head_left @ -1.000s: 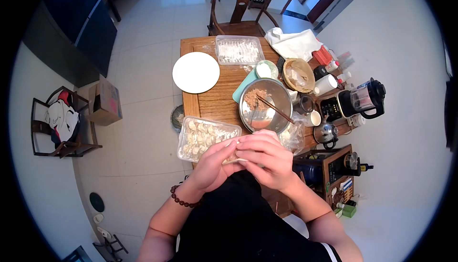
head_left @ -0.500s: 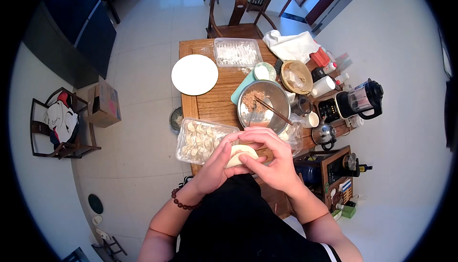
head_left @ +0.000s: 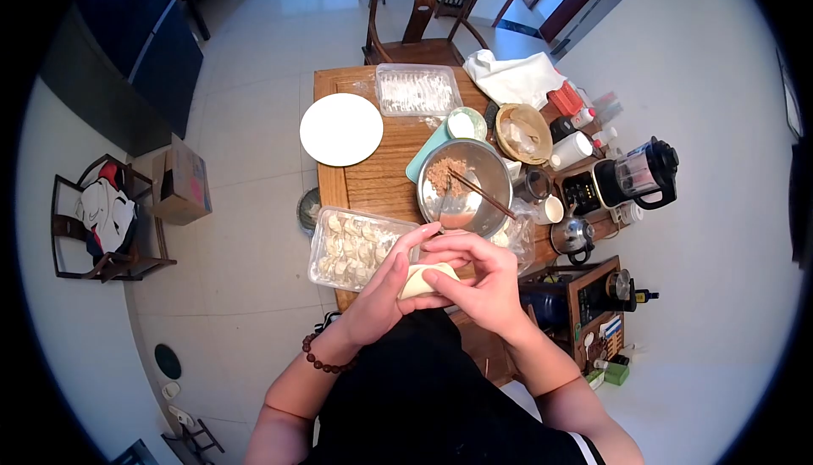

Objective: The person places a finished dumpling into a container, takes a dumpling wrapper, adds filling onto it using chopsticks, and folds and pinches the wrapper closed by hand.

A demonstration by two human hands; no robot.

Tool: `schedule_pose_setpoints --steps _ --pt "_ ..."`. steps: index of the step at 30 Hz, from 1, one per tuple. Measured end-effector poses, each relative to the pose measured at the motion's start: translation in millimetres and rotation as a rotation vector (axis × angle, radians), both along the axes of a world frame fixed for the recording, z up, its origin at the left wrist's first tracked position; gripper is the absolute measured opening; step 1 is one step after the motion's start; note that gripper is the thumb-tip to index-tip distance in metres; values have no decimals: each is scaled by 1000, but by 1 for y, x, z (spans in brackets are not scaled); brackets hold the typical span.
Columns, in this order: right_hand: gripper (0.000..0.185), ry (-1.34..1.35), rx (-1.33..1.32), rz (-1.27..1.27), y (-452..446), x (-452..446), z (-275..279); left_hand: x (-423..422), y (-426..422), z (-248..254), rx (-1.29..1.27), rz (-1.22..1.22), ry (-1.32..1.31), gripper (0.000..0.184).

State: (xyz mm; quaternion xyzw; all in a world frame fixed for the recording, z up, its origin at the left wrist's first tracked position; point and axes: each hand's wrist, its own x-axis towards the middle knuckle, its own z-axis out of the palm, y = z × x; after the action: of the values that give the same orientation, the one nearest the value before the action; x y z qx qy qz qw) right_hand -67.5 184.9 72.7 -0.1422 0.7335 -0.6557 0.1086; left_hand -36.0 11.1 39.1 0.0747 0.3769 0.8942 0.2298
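Observation:
Between my two hands is a dumpling (head_left: 414,285), its pale wrapper folded over. My left hand (head_left: 378,298), with a beaded bracelet at the wrist, cradles it from the left and below, fingers pointing up. From the other side my right hand (head_left: 485,283) presses its thumb on the wrapper's edge, its fingers curled over the top. A clear plastic tray (head_left: 315,268) with several shaped dumplings lies just beyond my left hand. Past my fingertips stands a steel bowl (head_left: 500,175) holding minced filling (head_left: 443,174) and a pair of chopsticks (head_left: 483,193).
A white round plate (head_left: 341,130) and a second, flour-dusted tray (head_left: 417,91) sit toward the table's far end. Along the right are a woven basket (head_left: 513,145), a paper cup (head_left: 551,209), a kettle (head_left: 572,237) and a blender (head_left: 639,173). A wooden chair (head_left: 421,14) stands behind the table.
The wrapper, more open before, is now folded further closed under my right thumb. My left fingers have separated slightly from the right ones. The view has shifted a little.

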Motion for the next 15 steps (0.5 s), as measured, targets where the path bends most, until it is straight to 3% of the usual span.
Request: schedule_pose_setpoints --steps 5,7,8,10,15 --pt "25 165 49 -41 0 -2 -8 -2 2 -1 12 13 -12 69" --pt "24 243 11 -95 2 -5 -11 -4 5 0 20 72 -29 50" --pt "24 243 11 -96 3 -7 -11 -4 5 -1 19 70 -29 50" --pt "27 287 -27 -110 5 -11 -10 -1 9 -8 -97 170 134 39" --pt "33 261 63 -54 8 -16 6 -1 5 -11 -178 214 79 39"
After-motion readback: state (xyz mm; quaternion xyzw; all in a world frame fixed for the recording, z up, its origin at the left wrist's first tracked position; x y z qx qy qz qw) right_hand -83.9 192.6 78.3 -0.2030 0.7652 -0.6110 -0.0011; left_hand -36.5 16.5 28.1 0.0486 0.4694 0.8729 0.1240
